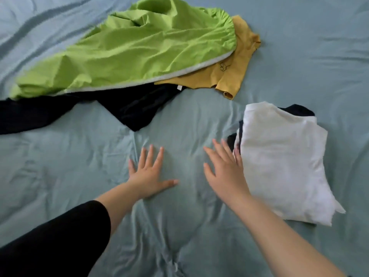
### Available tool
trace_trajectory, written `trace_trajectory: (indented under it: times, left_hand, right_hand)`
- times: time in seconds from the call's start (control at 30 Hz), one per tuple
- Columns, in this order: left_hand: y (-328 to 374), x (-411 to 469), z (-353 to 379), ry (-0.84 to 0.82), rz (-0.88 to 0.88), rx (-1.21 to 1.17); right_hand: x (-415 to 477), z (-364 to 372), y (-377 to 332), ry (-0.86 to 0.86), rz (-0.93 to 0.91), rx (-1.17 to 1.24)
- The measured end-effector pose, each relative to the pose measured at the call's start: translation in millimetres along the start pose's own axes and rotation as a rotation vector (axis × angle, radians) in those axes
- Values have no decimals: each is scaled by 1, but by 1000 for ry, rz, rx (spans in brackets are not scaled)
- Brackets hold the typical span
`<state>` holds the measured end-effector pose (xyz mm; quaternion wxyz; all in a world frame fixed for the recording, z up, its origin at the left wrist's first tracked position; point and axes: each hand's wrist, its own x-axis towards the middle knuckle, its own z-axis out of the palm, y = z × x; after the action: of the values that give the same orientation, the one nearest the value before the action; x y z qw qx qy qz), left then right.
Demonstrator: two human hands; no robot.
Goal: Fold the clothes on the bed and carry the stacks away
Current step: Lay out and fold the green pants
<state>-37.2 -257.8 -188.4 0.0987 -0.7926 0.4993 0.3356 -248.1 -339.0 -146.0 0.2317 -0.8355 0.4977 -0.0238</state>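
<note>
A folded white garment (283, 162) lies on the right of the bed, on top of a folded dark garment (299, 109) that peeks out at its far edge and left side. A crumpled lime-green garment (127, 52) sprawls across the far left, over a mustard-yellow garment (233, 74) and a black garment (127, 110). My left hand (149, 174) rests flat on the sheet, fingers spread, holding nothing. My right hand (223, 170) hovers open just left of the white garment, its fingertips at the stack's left edge.
The pale blue-green bed sheet (60, 166) is wrinkled, with creases running between my hands toward the near edge. Bare sheet stretches across the near left and the far right.
</note>
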Motion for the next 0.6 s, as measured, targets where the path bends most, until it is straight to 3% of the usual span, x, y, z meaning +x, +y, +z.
trace_trajectory:
  times: [0.17,0.3,0.47,0.6]
  left_hand:
    - [-70,51,-69,111,-474,-353]
    - [-68,78,-79,24,-505,-476]
    - [-75,102,-74,-92,-570,-543]
    - [-73,114,-69,-108,-631,-530]
  right_hand:
    - [89,35,-62,-84,-58,10]
    - [161,53,-106,-46,-105,-33]
    - [257,56,-151,254,-150,2]
    - [312,65,-169,63,-148,-204]
